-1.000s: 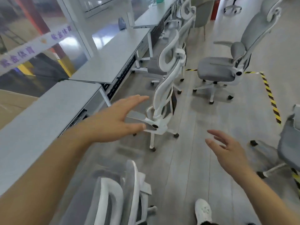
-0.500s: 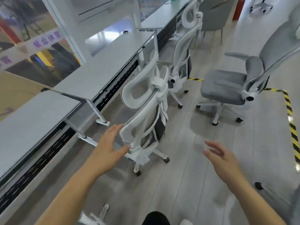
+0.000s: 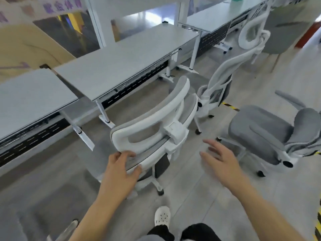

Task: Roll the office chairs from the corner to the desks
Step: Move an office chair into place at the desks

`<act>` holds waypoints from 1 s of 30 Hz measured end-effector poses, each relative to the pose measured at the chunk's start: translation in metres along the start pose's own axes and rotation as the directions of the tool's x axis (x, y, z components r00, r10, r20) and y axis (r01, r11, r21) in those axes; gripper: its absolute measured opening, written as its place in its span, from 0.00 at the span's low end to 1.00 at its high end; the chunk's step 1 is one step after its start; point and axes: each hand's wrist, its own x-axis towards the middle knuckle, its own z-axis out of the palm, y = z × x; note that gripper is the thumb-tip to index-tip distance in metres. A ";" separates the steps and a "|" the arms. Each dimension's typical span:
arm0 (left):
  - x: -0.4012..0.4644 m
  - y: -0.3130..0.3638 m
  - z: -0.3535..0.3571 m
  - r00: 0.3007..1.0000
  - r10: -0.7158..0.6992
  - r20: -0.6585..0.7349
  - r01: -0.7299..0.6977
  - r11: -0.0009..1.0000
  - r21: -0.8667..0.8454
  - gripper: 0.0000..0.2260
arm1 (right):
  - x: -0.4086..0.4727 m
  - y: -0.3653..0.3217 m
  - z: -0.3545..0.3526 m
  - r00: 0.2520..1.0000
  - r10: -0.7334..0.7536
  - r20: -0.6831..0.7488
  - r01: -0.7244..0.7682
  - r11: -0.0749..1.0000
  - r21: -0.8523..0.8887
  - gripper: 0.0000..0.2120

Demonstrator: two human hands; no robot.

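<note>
1. Office chair with a white plastic frame and grey mesh back is standing on the grey floor just behind the middle pale grey rectangular tabletop, its back turned toward the person and its seat facing the desk; by my reading it is sitting close to its place but is not yet pushed in under the edge.
2. Another white-framed mesh chair is standing further along the row, near the next tabletop; it is looking roughly placed.
3. One grey upholstered chair with padded armrests is standing apart on the right, well away from the desks and facing away from them; it is probably waiting to be rolled over, so the task is looking partly done.
4. Left hand is gripping the upper rim of the nearest chair's backrest, fingers curling over the top edge and thumb pressing the near side; the forearm is reaching up from the lower left.
5. Right hand is hanging released in the air beside the backrest, fingers spread and touching nothing; it is appearing blurred.
</note>
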 end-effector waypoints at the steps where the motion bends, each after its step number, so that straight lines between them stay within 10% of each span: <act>1: -0.001 0.003 0.002 1.000 -0.021 -0.011 0.022 0.999 0.033 0.14 | 0.014 -0.004 -0.006 0.999 -0.032 0.022 0.033 0.999 -0.025 0.17; 8: -0.009 0.001 0.003 0.996 -0.049 -0.069 0.047 0.999 -0.019 0.23 | 0.127 -0.026 -0.014 0.953 -0.267 0.144 0.284 0.952 -0.112 0.20; 17: -0.024 0.030 0.063 0.847 -0.182 -0.500 0.316 0.928 0.197 0.24 | 0.234 -0.006 0.001 0.693 -0.615 0.377 0.706 0.684 -0.182 0.25; 24: -0.025 0.032 0.090 0.721 -0.232 -0.653 0.326 0.945 0.023 0.27 | 0.267 0.024 -0.011 0.664 -0.603 0.441 0.734 0.636 -0.236 0.41; 30: -0.029 0.025 0.105 0.667 -0.164 -0.727 0.305 0.950 0.065 0.27 | 0.263 0.039 -0.011 0.673 -0.550 0.495 0.723 0.629 -0.285 0.35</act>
